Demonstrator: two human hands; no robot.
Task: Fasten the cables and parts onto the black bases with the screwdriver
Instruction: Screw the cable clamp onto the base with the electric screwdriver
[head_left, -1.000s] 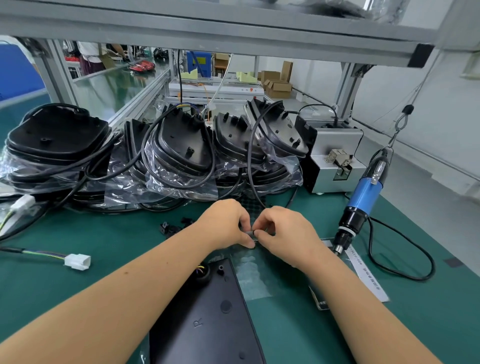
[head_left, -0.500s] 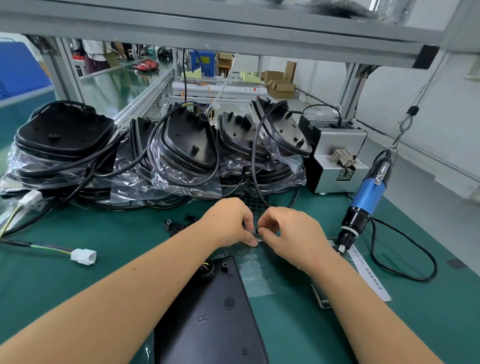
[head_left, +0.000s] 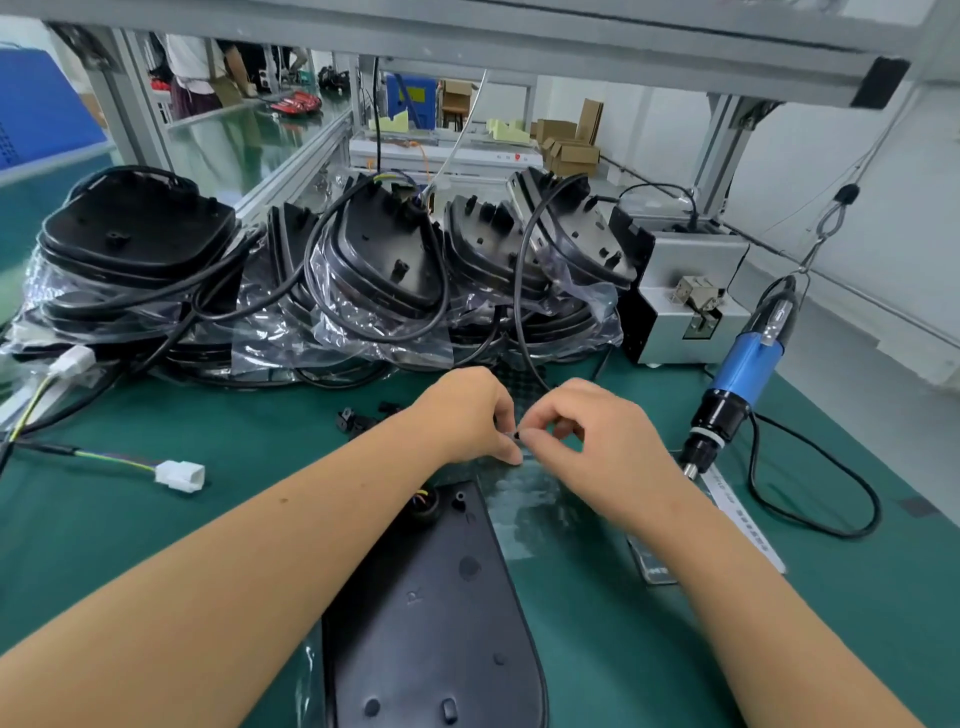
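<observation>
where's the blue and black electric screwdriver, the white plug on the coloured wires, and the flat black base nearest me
blue and black electric screwdriver (head_left: 744, 370), head view, on its blue barrel
white plug on the coloured wires (head_left: 180, 475), head view, on the plug's body
flat black base (head_left: 436, 613), head view, on its bare top face

— Covering the desk (head_left: 779, 649): a green mat. Far right on it, a grey metal box (head_left: 685, 291) with a black side panel and a small fitting on its sloped front.

— And overhead?

— An aluminium frame (head_left: 519, 47) spanning the top, posts dropping at left and right. Hanging off it on the right, a wire with a metal hook (head_left: 831, 218).

— Behind the frame?

— A second green-topped bench (head_left: 234, 140) running away on the left, red items (head_left: 296, 101) lying at its far end, a person's torso (head_left: 192, 73) standing beside it. Further right, cardboard boxes (head_left: 566, 145) stacked against a white wall. Far left, a blue panel (head_left: 36, 109).

— Near right?

— A white printed strip (head_left: 748, 530) lying flat.
</observation>
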